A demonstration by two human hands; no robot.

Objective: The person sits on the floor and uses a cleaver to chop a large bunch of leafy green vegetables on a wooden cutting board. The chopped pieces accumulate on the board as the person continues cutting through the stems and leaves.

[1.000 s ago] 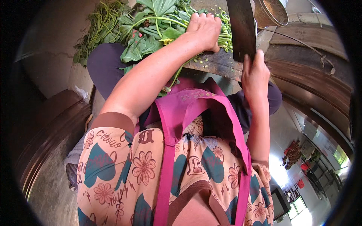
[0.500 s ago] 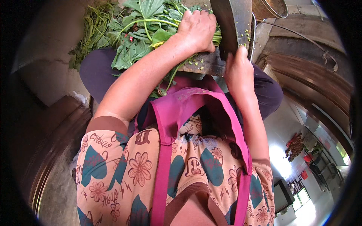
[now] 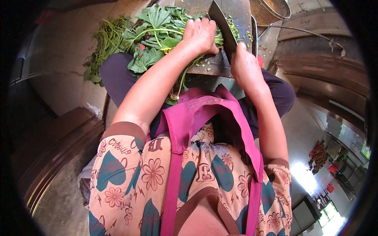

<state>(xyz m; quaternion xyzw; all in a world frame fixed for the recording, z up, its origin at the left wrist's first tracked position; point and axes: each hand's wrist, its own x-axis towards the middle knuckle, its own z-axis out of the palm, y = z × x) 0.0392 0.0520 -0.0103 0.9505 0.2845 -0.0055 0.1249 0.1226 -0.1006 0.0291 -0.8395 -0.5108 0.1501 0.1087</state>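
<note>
While my left hand (image 3: 200, 36) is closed over a bunch of leafy greens (image 3: 156, 20), holding it on the wooden board (image 3: 218, 66), my right hand (image 3: 247, 66) grips the near end of a broad, dark cleaver (image 3: 223, 30). The bunch lies mostly to the left of my left hand, its leaves spread toward my left knee (image 3: 115, 71), and its long axis runs roughly across my body, from left to right. Only a short length of green stems (image 3: 219, 39) shows beyond my knuckles, between that hand and the blade. What counts most, as I judge it, is this crossing: the blade points away from me and slants a little to the left, so it stands across the run of the stems rather than along them. My left hand is the nearer to the bunch, being on it; my right sits lower and to the right, near the board's front edge. The far part of the blade comes close to my left fingers, though I cannot tell whether its edge touches stems or board. Chopped pieces (image 3: 235, 29) lie just right of the blade.
</note>
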